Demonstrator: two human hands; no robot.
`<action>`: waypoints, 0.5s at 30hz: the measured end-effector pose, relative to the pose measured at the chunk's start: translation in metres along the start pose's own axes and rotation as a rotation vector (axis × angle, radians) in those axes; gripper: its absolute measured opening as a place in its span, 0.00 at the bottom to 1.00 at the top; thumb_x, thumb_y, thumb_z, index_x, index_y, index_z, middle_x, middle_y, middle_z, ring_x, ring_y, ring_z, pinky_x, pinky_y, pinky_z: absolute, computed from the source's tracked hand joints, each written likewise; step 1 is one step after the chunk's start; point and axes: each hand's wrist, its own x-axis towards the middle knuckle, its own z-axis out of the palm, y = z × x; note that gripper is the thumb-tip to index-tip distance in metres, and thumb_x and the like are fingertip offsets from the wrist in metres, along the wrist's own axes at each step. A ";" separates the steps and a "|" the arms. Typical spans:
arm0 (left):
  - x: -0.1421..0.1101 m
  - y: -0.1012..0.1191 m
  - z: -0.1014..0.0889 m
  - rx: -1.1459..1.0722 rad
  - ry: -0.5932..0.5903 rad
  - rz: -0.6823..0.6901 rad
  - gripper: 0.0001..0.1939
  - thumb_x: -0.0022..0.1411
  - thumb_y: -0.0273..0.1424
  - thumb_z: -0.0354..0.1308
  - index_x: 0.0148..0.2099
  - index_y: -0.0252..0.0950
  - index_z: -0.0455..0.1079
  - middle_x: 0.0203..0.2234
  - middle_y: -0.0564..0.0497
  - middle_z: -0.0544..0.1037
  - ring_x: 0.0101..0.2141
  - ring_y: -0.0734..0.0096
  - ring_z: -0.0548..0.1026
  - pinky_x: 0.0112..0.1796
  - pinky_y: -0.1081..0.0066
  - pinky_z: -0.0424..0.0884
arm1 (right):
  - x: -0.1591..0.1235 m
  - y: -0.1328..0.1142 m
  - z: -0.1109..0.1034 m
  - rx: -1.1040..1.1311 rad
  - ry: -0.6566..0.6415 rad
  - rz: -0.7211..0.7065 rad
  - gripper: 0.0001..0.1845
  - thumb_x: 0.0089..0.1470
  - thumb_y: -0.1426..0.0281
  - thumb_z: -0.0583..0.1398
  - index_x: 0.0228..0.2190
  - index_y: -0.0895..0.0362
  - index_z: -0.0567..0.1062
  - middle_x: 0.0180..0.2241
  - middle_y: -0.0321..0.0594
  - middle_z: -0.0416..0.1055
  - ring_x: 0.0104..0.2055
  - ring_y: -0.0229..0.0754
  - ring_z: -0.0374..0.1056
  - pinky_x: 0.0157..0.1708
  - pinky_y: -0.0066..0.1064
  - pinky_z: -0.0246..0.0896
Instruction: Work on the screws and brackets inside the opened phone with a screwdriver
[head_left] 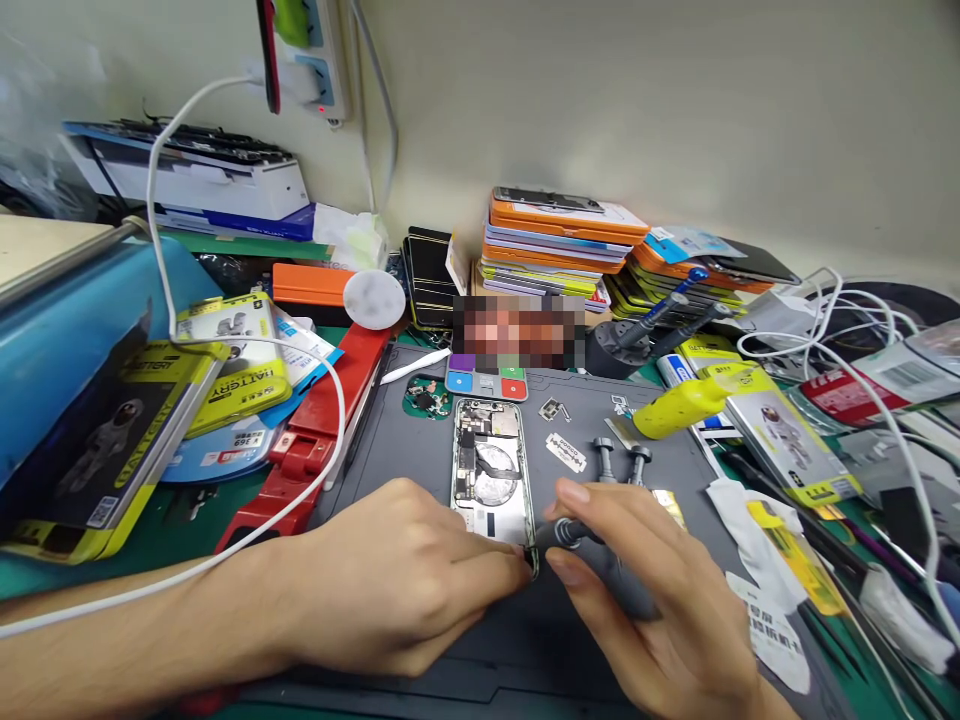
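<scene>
An opened phone (pixel 491 450) lies on the grey mat (pixel 397 450), its inner parts bare and a round coil over the middle. My left hand (pixel 412 580) is closed, with bent fingers at the phone's lower end and fingertips at its lower right corner. They hide that end. Just right of the phone, my right hand (pixel 660 590) has thumb and index finger apart. Between and behind these fingers shows a dark grey screwdriver (pixel 568 532), partly covered by the hand; they do not appear closed on it. Two similar screwdrivers (pixel 604 458) stand beyond the right hand.
A razor blade (pixel 565 452) and small metal parts (pixel 554 409) lie right of the phone. Behind are a yellow bottle (pixel 679 405), a dark tool holder (pixel 616 350) and stacked boxes (pixel 559 245). A white cable (pixel 341 400) crosses above my left forearm, near a red clamp-like arm (pixel 319 420).
</scene>
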 end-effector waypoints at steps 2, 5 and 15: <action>-0.001 -0.001 -0.001 -0.020 0.059 -0.007 0.14 0.75 0.21 0.49 0.56 0.32 0.72 0.34 0.48 0.84 0.31 0.63 0.83 0.29 0.68 0.75 | 0.001 0.000 0.002 -0.003 0.006 -0.007 0.42 0.59 0.87 0.62 0.70 0.52 0.64 0.46 0.42 0.82 0.41 0.45 0.78 0.41 0.38 0.77; 0.000 -0.002 -0.002 -0.120 0.197 -0.044 0.16 0.74 0.19 0.48 0.57 0.33 0.71 0.41 0.46 0.85 0.40 0.64 0.85 0.39 0.69 0.78 | 0.000 0.000 0.005 -0.039 0.021 0.003 0.42 0.59 0.85 0.63 0.70 0.51 0.63 0.47 0.42 0.83 0.41 0.46 0.79 0.40 0.38 0.78; 0.011 -0.009 -0.001 -0.914 0.255 -0.618 0.07 0.76 0.34 0.62 0.51 0.39 0.70 0.39 0.53 0.88 0.45 0.66 0.86 0.43 0.72 0.76 | -0.008 0.001 0.007 -0.065 0.019 0.012 0.41 0.61 0.84 0.64 0.70 0.50 0.62 0.49 0.44 0.83 0.41 0.46 0.81 0.39 0.38 0.80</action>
